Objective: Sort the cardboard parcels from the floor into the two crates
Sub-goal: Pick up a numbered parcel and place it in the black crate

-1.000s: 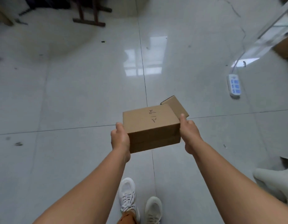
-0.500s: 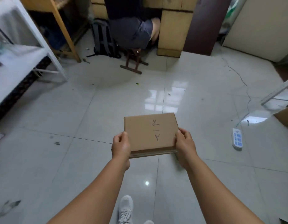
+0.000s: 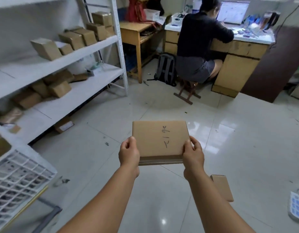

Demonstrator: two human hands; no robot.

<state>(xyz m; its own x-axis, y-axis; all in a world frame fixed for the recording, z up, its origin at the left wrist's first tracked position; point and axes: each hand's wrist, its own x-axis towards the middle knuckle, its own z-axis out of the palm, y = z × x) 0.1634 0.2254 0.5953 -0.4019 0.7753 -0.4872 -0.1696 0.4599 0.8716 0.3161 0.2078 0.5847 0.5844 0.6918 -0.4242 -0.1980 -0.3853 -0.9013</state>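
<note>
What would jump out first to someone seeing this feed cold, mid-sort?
The cardboard parcel with handwriting on top, held out mid-frame by its near corners between the left hand and the right hand. A second parcel lies on the glossy floor just behind the right forearm. At lower left sits a white lattice crate, with white shelving stacked with boxes behind it, and a seated person works at a desk at the back.

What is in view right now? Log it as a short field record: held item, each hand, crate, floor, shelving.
held item: cardboard parcel with handwriting on top, held flat above the floor
left hand: left hand grips the parcel's left edge
right hand: right hand grips its right edge
crate: white lattice crate at lower left
floor: another cardboard parcel and a power strip
shelving: white rack stacked with boxes
</note>
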